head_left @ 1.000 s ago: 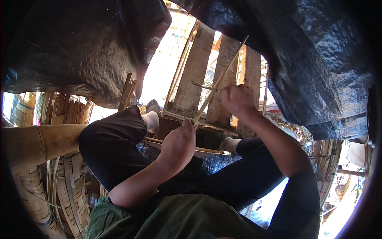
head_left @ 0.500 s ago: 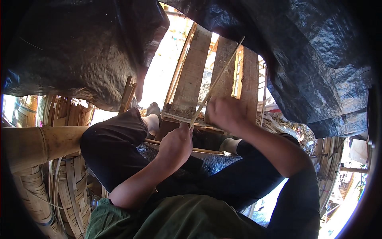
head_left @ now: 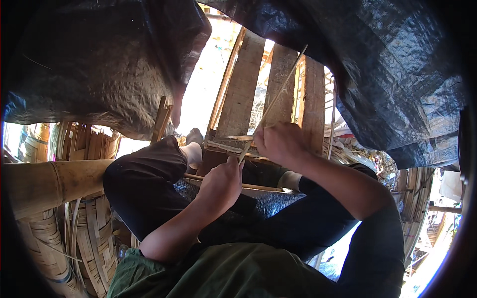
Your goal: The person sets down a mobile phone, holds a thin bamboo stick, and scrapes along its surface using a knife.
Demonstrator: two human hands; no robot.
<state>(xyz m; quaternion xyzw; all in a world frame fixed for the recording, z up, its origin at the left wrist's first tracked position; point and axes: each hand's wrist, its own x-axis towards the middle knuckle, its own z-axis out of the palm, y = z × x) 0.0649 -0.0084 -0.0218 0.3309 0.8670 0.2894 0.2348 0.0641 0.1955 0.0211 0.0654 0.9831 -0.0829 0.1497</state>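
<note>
A long, thin strip (head_left: 279, 94), pale like split bamboo, runs up and to the right from my left hand (head_left: 222, 184). My left fingers are closed around its lower end. Beside the strip, my right hand (head_left: 281, 144) is closed. A short, thin, blade-like piece (head_left: 237, 138) juts left from my right fingers across the strip; its kind cannot be made out, and any grip on it is hidden. Beyond both hands lies a wooden slatted frame (head_left: 240, 84).
Dark plastic sheets (head_left: 397, 74) hang at both upper sides. A thick bamboo pole (head_left: 59, 185) reaches my bent left knee from the left. Woven bamboo baskets (head_left: 92, 233) stand below it. A thin stick (head_left: 258, 187) lies across between my legs, over a shiny sheet (head_left: 280, 204).
My right hand has moved slightly down along the strip, toward my left hand. The blade-like piece now shows left of it. My left hand keeps its hold, almost unmoved.
</note>
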